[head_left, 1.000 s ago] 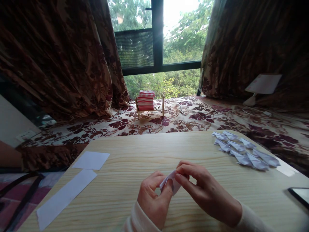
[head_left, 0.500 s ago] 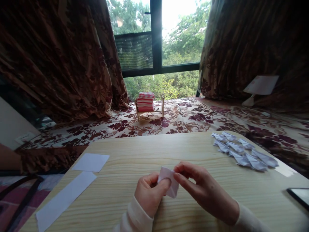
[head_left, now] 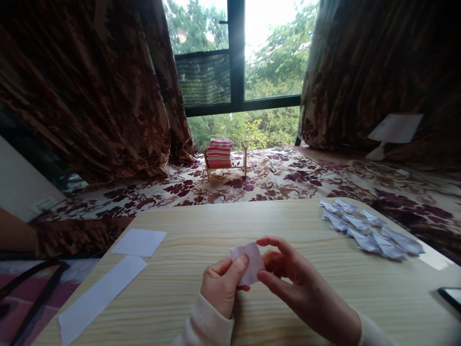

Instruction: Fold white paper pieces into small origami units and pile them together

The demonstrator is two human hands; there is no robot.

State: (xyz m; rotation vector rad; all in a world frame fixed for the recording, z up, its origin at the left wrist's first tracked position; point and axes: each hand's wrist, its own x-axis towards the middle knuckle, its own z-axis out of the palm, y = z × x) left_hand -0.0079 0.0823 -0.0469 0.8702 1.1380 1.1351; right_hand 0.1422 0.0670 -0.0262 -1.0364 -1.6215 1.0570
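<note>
While pinching a small folded paper (head_left: 254,259) in the left hand (head_left: 220,288), just over the near-middle part of the wooden table (head_left: 187,230), seems to be at a folding or turning step; cannot make out the crease. For the next move, would probably call for a steady left grip and a firmer right-hand pinch along the free edge. On the left: clamped on the paper, thumb flat across its face, fingers mostly hidden behind. In the right hand (head_left: 302,283): loosely curved, thumb and forefinger well spread, close by the paper's right-hand corners; cannot tell how firmly touching. Apart from each other, with only the paper between. Noted beyond reach of either grip: folded white pieces (head_left: 356,221) at far right; flat sheet (head_left: 139,241) and long strip (head_left: 104,298) at left.
</note>
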